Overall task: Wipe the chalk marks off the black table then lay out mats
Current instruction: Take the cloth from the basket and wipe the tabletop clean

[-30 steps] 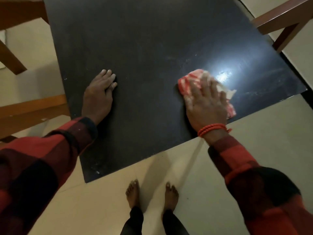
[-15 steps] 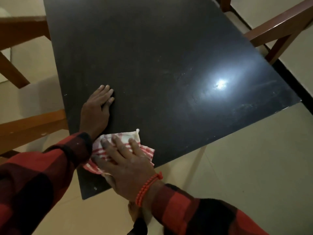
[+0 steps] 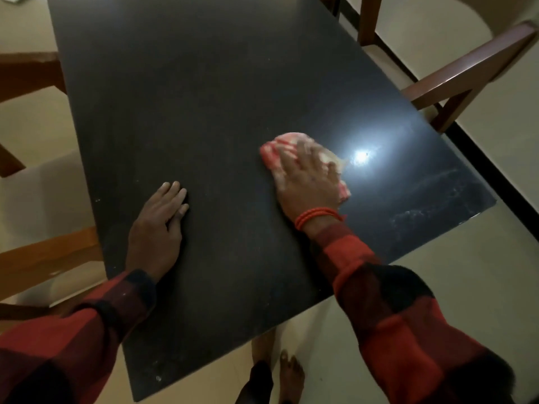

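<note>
Red-and-white striped cloth [image 3: 291, 147] bunched flat on the black table [image 3: 204, 97] right of centre, beside a lamp glare, pinned under the right hand [image 3: 309, 182] with fingers spread and pressing, not curled round it. Left hand [image 3: 157, 225] flat on the tabletop, fingers straight, holding nothing. Judged soft, light and limp, sliding readily on the smooth glossy slab, best held by palm pressure on its middle; faint chalk smears [image 3: 431, 199] remaining near the right corner.
</note>
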